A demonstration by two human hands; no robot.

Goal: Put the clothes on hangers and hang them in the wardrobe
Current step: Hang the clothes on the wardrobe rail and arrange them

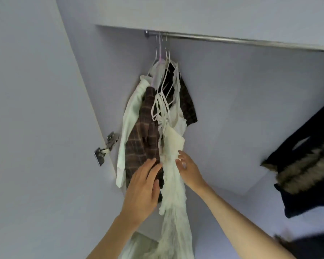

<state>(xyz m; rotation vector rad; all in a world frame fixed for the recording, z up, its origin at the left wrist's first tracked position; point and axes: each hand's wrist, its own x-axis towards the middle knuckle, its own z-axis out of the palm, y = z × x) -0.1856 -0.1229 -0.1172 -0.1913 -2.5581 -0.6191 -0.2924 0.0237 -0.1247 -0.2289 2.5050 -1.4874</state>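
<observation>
Soft, even, bluish-grey light fills the view — no glare and no hard shadows, only a faint darkening behind the hanging clothes (157, 116) near the centre. Wide-angle distortion bends straight lines: the metal rail (232, 39) slopes from 12 towards 2 o'clock. Focus is soft throughout, and blur is worst at 3 to 4 o'clock, where the dark fur-trimmed garment (305, 165) smears — the hands' edges at 6 o'clock look slightly smudged too.

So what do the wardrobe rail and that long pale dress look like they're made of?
The silver wardrobe rail looks like polished metal: it catches bright glints. The long cream dress seems thin, crinkled fabric, possibly gauze or lace, judging by its wrinkled, slightly sheer drape.
</observation>
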